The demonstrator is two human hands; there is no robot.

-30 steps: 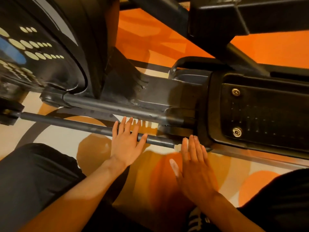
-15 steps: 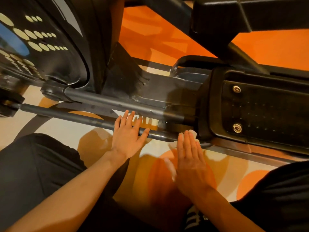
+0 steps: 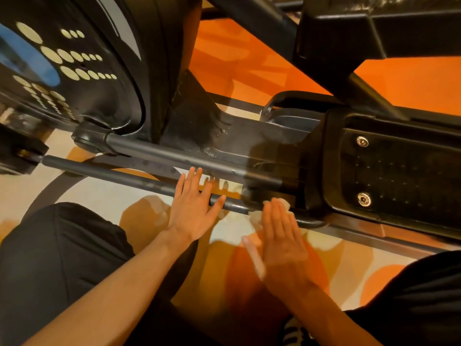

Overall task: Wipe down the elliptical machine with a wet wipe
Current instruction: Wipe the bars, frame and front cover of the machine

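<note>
1. Head view: right grip [image 3: 282, 236], fingers straight and together, pressed the wet wipe [image 3: 256, 217] flat against the lower rod [image 3: 99, 170] beside the pedal [image 3: 399, 176].
2. Further along that rod rested the left grip [image 3: 194, 208], fingers spread, holding nothing.
3. Wipe looked soft, light, slippery; best pinned under flat fingers.

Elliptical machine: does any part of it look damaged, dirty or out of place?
Nothing looks broken or askew. The black frame carries pale scuffs and scratches beside the upper rod, which has small dark spots. The right hand presses the wipe on the lower rod.
</note>
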